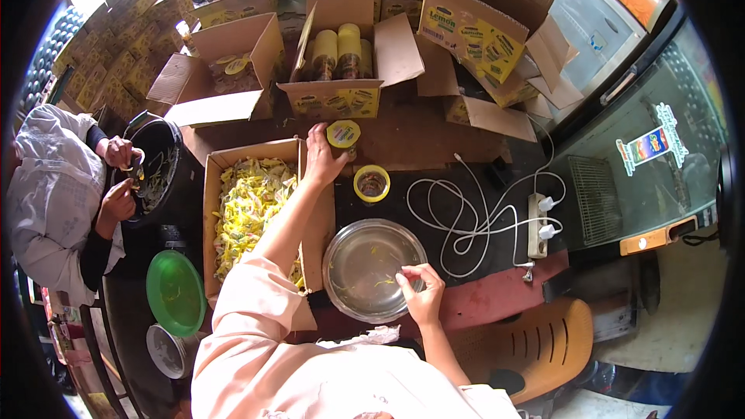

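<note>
My left hand (320, 157) reaches past the carton and is closed round the side of a small jar with a yellow lid (343, 133). Just in front of that jar stands a yellow-rimmed jar (372, 185) without a lid, with brownish contents. My right hand (424, 293) is over the right side of a round metal bowl (335, 268), thumb and fingertips pinched together. A thin yellow strip (385, 282) shows by the fingertips; whether it is held or lies in the bowl, I cannot tell. Beneath my left forearm, the open carton (316, 225) holds many small yellow-wrapped packets (252, 198).
Open cardboard boxes (330, 102) line the far side, one with stacked yellow-lidded jars. A white cable (485, 225) lies coiled beside a power strip (537, 225). At left, another person's hands (118, 178) work over a black bucket (174, 198), near a green basin (175, 292).
</note>
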Demonstrator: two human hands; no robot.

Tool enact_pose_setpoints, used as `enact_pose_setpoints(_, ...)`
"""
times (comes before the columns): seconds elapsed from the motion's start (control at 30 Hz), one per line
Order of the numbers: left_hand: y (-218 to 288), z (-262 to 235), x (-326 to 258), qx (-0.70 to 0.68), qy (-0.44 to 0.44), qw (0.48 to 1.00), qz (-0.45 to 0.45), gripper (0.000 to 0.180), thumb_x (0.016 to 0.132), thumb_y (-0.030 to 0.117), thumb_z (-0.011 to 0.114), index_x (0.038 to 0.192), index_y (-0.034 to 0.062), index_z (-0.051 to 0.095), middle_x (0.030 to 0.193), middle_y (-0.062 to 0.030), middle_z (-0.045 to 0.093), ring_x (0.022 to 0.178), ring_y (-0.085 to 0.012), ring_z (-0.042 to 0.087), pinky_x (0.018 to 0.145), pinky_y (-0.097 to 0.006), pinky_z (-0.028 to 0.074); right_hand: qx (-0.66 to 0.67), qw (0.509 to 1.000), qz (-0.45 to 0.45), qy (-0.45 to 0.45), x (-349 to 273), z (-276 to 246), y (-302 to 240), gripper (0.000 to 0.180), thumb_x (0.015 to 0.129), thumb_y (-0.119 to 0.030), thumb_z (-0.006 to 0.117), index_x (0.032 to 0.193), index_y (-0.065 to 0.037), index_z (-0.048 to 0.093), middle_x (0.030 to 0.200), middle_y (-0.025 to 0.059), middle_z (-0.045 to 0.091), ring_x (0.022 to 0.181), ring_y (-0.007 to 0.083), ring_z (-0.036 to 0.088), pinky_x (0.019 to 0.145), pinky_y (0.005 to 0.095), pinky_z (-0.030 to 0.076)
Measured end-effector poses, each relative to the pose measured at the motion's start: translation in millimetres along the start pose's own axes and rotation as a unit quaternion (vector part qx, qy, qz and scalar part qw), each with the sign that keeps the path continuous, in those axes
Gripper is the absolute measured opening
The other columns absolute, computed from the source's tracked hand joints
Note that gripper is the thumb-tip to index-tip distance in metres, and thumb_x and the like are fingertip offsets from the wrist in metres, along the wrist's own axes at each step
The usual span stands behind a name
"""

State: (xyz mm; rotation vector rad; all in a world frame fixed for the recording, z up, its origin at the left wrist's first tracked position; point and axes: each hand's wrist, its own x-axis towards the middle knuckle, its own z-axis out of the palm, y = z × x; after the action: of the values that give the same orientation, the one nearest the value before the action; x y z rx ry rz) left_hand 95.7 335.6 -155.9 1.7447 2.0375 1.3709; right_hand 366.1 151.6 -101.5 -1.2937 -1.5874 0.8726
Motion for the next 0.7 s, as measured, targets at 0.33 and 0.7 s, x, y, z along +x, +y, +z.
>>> enact_pose_setpoints(0.33, -50, 41, 25, 0.062, -0.081, 0.994, -0.044, 0.098, 0.047, 0.017, 0.081, 0.124, 0.0007, 0.024, 0.115, -0.0209, 0.037, 0.109, -0.0375, 0.038, 0.093, -0.039, 0.037, -0.005, 1.000, -0.012, 0.005, 7, -6, -3, 0.011, 0.065, 0.001, 0.067, 0.075, 0.000, 0.062, 0.069, 0.0065, 0.059, 0.060, 0.0128, 0.055, 0.058, 0.0240, 0.044)
enact_pose_setpoints(0.7, 31, -24, 5, -0.341, 0.221, 0.909, -0.093, 0.087, 0.060, 0.010, 0.077, 0.128, -0.0004, 0.023, 0.110, -0.0139, 0.048, 0.101, -0.0220, 0.050, 0.089, -0.030, 0.040, 0.016, 0.999, -0.019, 0.020, -11, -9, -5, 0.011, 0.065, 0.003, 0.067, 0.076, 0.000, 0.063, 0.076, 0.0074, 0.060, 0.061, 0.0125, 0.058, 0.058, 0.0234, 0.046)
